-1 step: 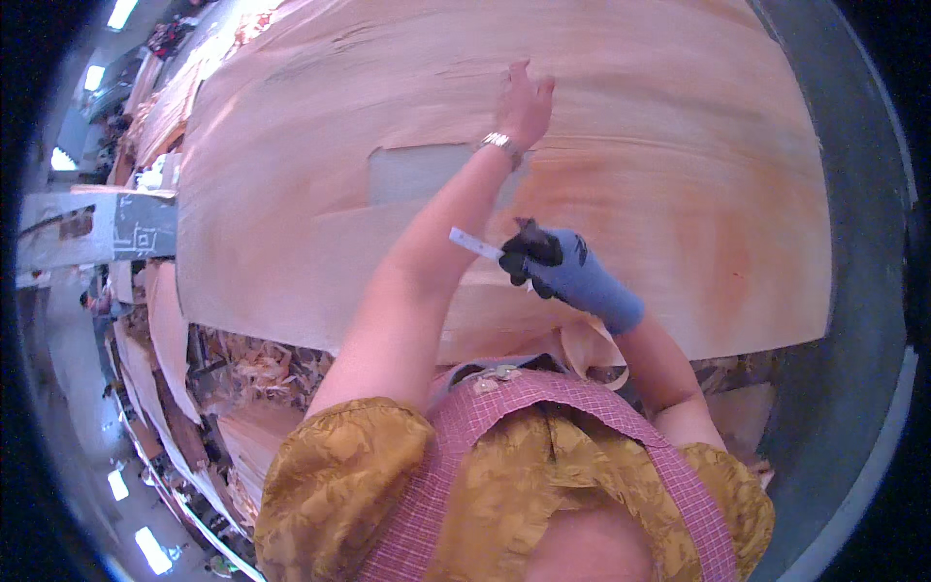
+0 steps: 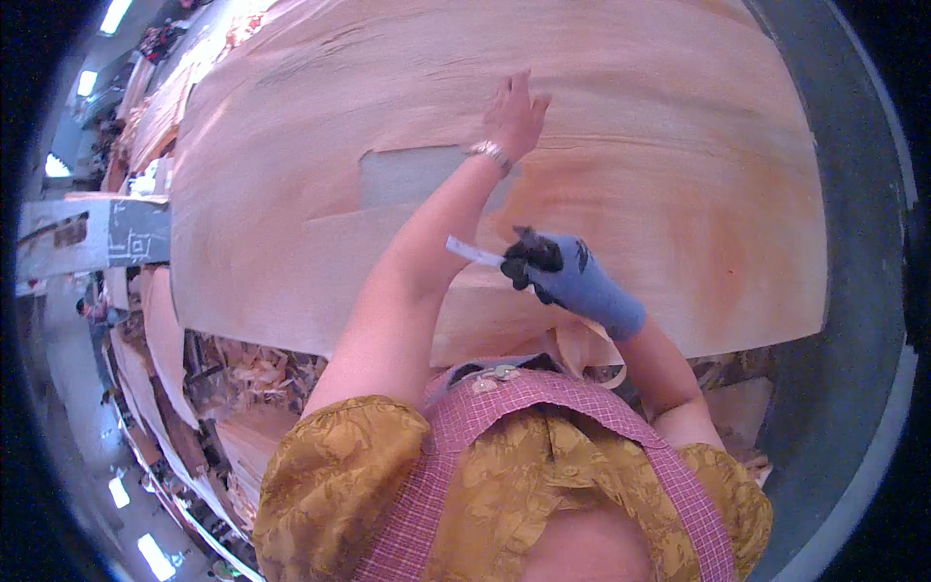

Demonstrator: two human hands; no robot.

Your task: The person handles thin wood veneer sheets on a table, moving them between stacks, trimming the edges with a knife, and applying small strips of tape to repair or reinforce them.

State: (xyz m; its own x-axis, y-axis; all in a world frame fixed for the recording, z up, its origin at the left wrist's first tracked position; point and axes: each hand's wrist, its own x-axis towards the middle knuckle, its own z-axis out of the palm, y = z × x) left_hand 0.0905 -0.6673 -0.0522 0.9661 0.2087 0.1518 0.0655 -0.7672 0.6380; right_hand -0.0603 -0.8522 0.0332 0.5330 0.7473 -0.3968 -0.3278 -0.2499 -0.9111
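Note:
A large, thin sheet of pinkish wood veneer (image 2: 659, 194) lies in front of me, with brownish staining and fine wrinkles. A grey four-sided patch (image 2: 407, 177) shows in its middle, partly covered by my left forearm. My left hand (image 2: 516, 121) is bare, with a metal-banded watch at the wrist. Its fingers are spread over the veneer just beyond the grey patch. My right hand (image 2: 562, 274), in a blue and black glove, is closed around a narrow, flat, pale blade-like strip (image 2: 472, 251). The strip's free end points left, beside my left forearm; its held end is hidden.
Torn veneer scraps (image 2: 262, 371) lie below the sheet's near edge at the left. A curled veneer strip (image 2: 587, 349) hangs by my apron. A grey metal beam (image 2: 136, 233) stands left of the sheet. Farther left, a person (image 2: 95, 310) is small in view.
My left hand has moved slightly left and nearer to me, its fingers a little more spread. The right hand still grips the pale strip and has barely shifted.

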